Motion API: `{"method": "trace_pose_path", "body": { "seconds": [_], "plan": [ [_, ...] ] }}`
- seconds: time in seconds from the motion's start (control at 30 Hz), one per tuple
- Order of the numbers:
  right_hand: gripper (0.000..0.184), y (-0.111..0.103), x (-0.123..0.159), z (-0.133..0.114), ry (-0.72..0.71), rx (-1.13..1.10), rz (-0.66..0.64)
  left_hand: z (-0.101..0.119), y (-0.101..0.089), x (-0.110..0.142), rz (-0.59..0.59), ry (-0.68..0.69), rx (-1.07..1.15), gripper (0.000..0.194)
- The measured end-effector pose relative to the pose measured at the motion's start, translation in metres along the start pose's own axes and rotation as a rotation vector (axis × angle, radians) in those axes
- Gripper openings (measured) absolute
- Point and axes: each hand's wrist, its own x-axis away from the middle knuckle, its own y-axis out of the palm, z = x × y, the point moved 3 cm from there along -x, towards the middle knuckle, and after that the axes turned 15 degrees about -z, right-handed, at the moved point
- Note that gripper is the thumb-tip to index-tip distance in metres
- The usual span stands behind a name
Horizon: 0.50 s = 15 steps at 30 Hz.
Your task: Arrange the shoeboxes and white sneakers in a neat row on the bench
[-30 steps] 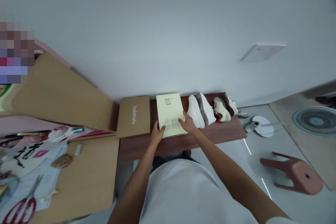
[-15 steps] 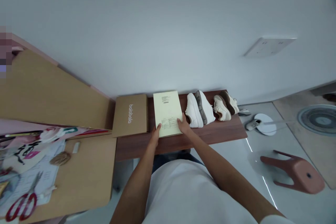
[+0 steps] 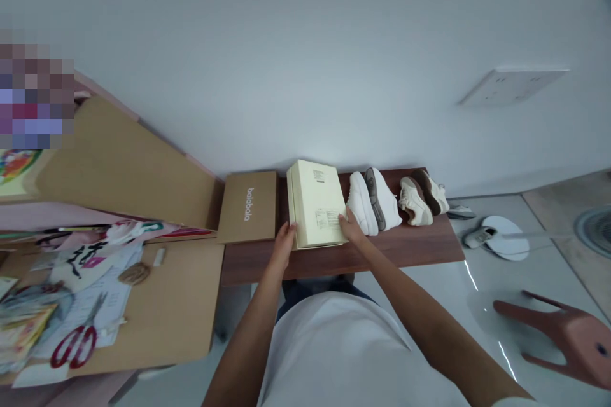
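Note:
Both hands grip a pale yellow shoebox (image 3: 322, 197) with printed labels on its top. My left hand (image 3: 285, 238) clasps its near left corner, and my right hand (image 3: 351, 226) holds the near right side, thumb on top. A long seam shows along the box's left side; whether the lid is lifted there I cannot tell. Left of it on the brown wooden board (image 3: 405, 247) sits a brown "balabala" box (image 3: 238, 210). Just right of my right hand stand white sneakers (image 3: 361, 200), one with a grey sole turned outward. Farther right are cream shoes with brown soles (image 3: 416, 200).
A desk (image 3: 181, 305) at left bears red-handled scissors (image 3: 74, 346), papers and a bundle of twine (image 3: 134, 273). A pale wall (image 3: 305, 76) rises behind the board. A pink stool (image 3: 573, 337) and a fan (image 3: 594, 230) stand on the floor at right.
The yellow shoebox has tipped or risen slightly, so its left side and seam now show. Both hands stay on it. The whole view has shifted a little.

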Motion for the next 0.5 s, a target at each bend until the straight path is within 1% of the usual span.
{"method": "trace_pose_path", "body": {
  "seconds": [0.07, 0.13, 0.2, 0.27, 0.37, 0.5],
  "plan": [
    [0.073, 0.001, -0.001, -0.003, 0.080, -0.050, 0.003, 0.008, 0.006, 0.005, -0.099, -0.021, 0.062, 0.055],
    [0.079, 0.005, -0.001, -0.009, 0.092, -0.078, -0.022, 0.015, 0.011, 0.009, -0.148, -0.048, 0.156, 0.059],
    [0.083, 0.012, 0.002, -0.016, 0.073, -0.080, -0.044, 0.020, 0.014, 0.013, -0.137, -0.060, 0.240, 0.062],
    [0.085, 0.019, 0.007, -0.023, 0.084, -0.064, -0.057, 0.024, 0.016, 0.017, -0.112, -0.042, 0.269, 0.063],
    [0.087, 0.030, 0.017, -0.032, 0.103, -0.049, -0.110, 0.028, 0.019, 0.022, -0.072, 0.019, 0.197, 0.062],
    [0.090, 0.041, 0.028, -0.045, 0.038, -0.123, -0.192, 0.033, 0.022, 0.027, -0.009, 0.163, 0.079, 0.060]
  ]
}}
